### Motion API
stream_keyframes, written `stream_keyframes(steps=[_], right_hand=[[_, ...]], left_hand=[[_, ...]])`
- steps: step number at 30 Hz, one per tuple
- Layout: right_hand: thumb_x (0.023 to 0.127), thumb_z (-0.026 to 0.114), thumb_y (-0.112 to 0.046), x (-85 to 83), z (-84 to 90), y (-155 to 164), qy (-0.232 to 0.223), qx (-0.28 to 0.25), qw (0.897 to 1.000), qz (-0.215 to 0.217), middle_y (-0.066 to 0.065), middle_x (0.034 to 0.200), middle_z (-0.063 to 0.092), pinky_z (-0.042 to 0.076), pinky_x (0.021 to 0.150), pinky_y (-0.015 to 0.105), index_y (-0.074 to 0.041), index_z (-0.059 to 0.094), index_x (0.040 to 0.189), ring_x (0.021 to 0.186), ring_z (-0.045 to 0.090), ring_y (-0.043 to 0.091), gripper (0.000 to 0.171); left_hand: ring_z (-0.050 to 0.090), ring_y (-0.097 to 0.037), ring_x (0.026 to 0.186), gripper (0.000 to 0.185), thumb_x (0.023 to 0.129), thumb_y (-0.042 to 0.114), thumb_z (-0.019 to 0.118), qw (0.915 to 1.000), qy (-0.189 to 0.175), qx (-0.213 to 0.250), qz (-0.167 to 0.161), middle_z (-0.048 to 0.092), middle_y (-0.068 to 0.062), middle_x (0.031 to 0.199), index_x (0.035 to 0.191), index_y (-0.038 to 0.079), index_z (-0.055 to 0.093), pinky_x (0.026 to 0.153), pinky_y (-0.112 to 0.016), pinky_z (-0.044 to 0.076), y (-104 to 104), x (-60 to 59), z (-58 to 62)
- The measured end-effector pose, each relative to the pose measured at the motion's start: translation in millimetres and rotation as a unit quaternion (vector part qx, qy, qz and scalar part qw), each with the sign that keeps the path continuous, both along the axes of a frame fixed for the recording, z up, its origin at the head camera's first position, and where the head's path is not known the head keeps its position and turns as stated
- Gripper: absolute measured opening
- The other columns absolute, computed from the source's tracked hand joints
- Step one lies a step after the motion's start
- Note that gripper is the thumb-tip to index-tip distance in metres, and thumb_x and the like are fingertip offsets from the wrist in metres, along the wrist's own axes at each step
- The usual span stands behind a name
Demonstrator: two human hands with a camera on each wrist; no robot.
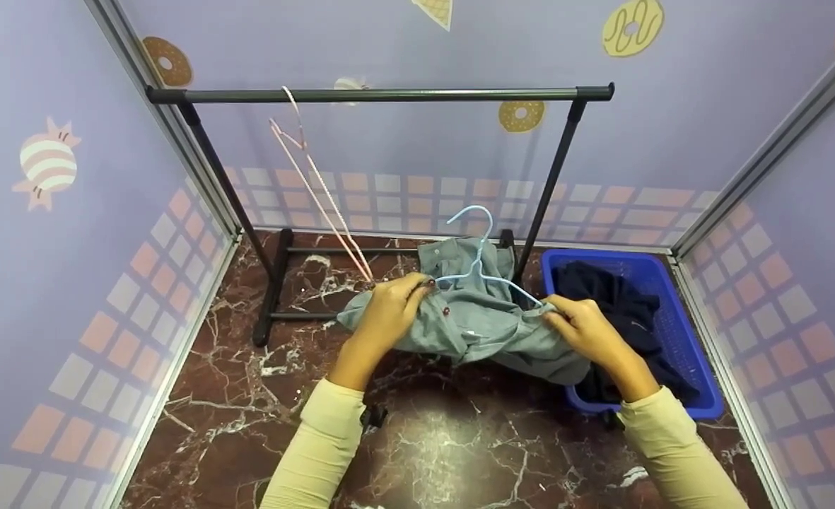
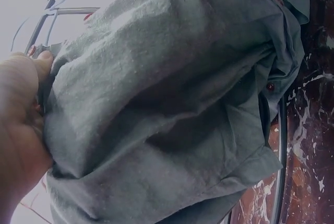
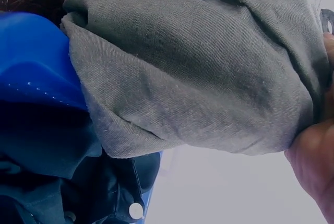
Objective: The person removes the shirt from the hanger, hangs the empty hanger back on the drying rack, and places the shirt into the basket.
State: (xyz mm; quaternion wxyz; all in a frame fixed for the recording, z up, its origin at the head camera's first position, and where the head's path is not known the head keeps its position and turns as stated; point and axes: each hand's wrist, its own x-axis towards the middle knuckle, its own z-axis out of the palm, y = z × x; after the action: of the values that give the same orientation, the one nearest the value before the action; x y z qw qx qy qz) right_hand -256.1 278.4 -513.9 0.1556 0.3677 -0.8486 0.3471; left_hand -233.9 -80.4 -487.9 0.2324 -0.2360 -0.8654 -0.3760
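Both hands gripping grey shirt on light-blue hanger, held above marble floor in front of rack.

Left hand: fingers curled, pinching grey shirt, a soft woven cloth with red buttons. Light-blue wire hanger threaded at collar. Right hand: fingers curled on shirt shoulder, beside blue plastic basket of dark clothes.

marble floor, clothes rack, blue basket
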Motion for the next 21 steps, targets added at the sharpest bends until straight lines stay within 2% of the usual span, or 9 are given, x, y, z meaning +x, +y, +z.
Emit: stream_keyframes(steps=[8,15,21], right_hand=[[0.089,0.074,0.004,3.4,-0.5,-2,0.009,-0.002,1.0,-0.001,-0.004,0.074,0.068,0.04,0.051,0.018,-0.011,0.075,0.101,0.058,0.047,0.001,0.019],[0.089,0.072,0.005,5.7,-1.3,-4,0.013,0.004,1.0,-0.001,-0.004,0.074,0.067,0.04,0.053,0.019,-0.009,0.074,0.102,0.06,0.047,0.002,0.019],[0.088,0.074,0.005,5.0,-2.5,-6,0.019,-0.002,1.0,0.0,-0.005,0.072,0.066,0.039,0.052,0.018,-0.01,0.074,0.102,0.059,0.046,0.002,0.02]], left_hand=[[0.076,-0.029,0.092,0.014,0.1,0.011,0.064,0.9991,0.029,-0.03,0.004,0.079,-0.011,0.103,0.108,0.004,0.073,0.086,-0.04,0.063,11,-4.5,5.8],[0.077,-0.03,0.09,0.013,0.101,0.011,0.063,0.9979,0.049,-0.034,-0.028,0.078,-0.013,0.099,0.104,0.003,0.072,0.085,-0.039,0.064,20,-7.2,9.4],[0.077,-0.029,0.091,0.014,0.1,0.011,0.064,0.9969,0.053,-0.048,-0.031,0.079,-0.012,0.102,0.107,0.003,0.073,0.086,-0.038,0.063,29,-9.3,11.7]])
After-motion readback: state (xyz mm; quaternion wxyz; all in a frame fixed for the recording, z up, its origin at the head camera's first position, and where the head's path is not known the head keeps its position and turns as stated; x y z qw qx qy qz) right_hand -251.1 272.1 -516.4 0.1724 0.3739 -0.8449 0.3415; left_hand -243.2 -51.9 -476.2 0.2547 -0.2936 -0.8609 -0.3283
